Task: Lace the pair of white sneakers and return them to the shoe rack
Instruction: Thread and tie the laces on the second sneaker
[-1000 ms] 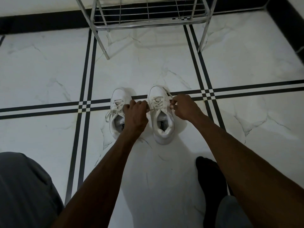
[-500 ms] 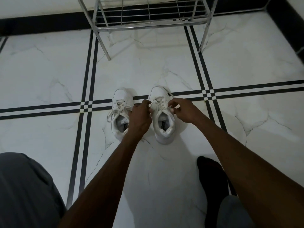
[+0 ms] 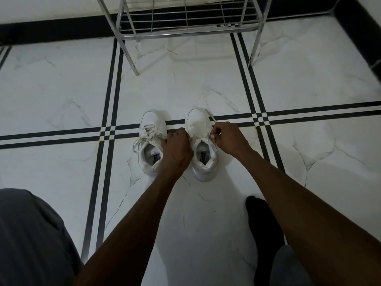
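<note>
Both hands, the left hand (image 3: 177, 148) and the right hand (image 3: 228, 137), pinch the laces (image 3: 198, 131) of the right-side sneaker (image 3: 203, 145) on the tiled floor (image 3: 61, 89).

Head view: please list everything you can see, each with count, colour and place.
sneakers: 2, white, side by side on the floor, toes toward the rack; left sneaker, right sneaker
laces: white, loose on the left sneaker; those of the right sneaker are between the hands
rack: 1, silver metal wire, at the top, beyond the sneakers; no shoes on the part in view
floor: white marble tiles with black stripes
skirting: black, along the wall at the top
left hand: between the sneakers, at the right sneaker's laces
right hand: pinching a lace on the right sneaker
sock: 1, black, lower right
trousers: grey, lower left
</note>
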Available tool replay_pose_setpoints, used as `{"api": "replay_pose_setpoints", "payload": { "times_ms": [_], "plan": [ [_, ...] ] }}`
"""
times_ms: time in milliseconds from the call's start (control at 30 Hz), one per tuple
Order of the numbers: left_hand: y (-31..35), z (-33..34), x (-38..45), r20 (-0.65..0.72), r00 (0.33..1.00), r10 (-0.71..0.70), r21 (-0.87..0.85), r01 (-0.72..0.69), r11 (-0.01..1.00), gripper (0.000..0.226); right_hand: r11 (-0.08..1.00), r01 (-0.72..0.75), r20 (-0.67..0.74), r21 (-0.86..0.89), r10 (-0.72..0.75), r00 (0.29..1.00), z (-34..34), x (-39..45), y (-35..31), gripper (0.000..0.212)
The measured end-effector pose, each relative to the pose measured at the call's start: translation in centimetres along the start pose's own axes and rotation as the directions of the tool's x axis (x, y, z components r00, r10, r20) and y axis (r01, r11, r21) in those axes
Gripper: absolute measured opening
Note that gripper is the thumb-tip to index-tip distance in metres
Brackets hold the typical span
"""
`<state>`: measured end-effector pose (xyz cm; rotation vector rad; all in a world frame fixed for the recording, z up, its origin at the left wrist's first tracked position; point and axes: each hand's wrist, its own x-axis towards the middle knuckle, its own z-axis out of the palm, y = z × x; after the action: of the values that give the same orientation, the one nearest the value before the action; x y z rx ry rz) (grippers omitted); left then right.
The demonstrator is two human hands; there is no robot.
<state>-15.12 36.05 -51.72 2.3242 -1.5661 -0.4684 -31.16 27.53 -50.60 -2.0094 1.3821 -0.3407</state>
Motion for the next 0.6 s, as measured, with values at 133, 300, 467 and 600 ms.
{"api": "replay_pose_setpoints", "payload": {
  "times_ms": [133, 300, 467, 600],
  "plan": [
    [0.5, -0.2, -0.3, -0.048, 0.996, 0.071, 0.233, -0.058, 0.971, 0.034, 0.998, -0.006, -0.005, -0.059, 0.006, 1.0, 0.0, -0.1, -0.3, 0.005],
    [-0.2, -0.2, -0.7, -0.067, 0.986, 0.15, 0.367, -0.116, 0.923, 0.025, 0.998, -0.03, -0.012, -0.063, 0.029, 1.0, -0.2, 0.0, -0.6, 0.007],
    [-0.1, -0.8, -0.5, -0.058, 0.973, 0.221, 0.401, -0.18, 0.898, 0.016, 0.994, -0.102, -0.013, -0.03, 0.102, 0.995, -0.1, 0.1, -0.5, 0.009],
    [-0.8, -1.1, -0.3, -0.065, 0.974, 0.215, 0.36, -0.178, 0.916, 0.021, 0.99, -0.136, -0.025, -0.03, 0.135, 0.991, 0.4, 0.1, 0.2, 0.006]
  ]
}}
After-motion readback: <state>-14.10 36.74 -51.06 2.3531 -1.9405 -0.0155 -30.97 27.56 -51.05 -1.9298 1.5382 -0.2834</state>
